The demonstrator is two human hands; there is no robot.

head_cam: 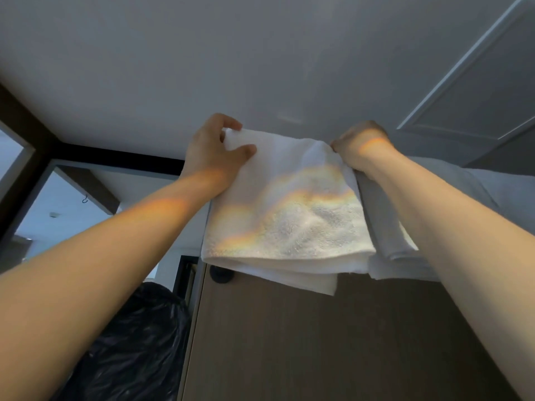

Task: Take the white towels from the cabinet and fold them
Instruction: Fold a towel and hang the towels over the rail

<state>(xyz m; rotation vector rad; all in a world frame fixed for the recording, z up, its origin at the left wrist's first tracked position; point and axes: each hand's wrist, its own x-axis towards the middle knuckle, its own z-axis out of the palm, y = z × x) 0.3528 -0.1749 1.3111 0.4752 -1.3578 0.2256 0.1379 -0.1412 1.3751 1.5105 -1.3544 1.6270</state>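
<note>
2 hands on 1 folded white towel (289, 215), up at the top of the brown cabinet (318, 342).

My left hand (212, 151) pinches the towel's far-left corner, thumb on the near face & fingers curled over the far edge. My right hand (362, 149) grips the far-right corner, fingertips hidden behind the hand. The towel's near folded edge overhangs the cabinet front, w/ 1 loose layer drooping lower at the right, just above 1 black knob (221, 274). A 2nd towel (388, 241) lies touching its right side, partly covered by my right forearm; can't tell if more sit behind it. Open air above up to the ceiling. 1 black plastic bag (130, 342) sits low left, 1 white paneled door (477, 96) upper right, cut off by the frame.
</note>
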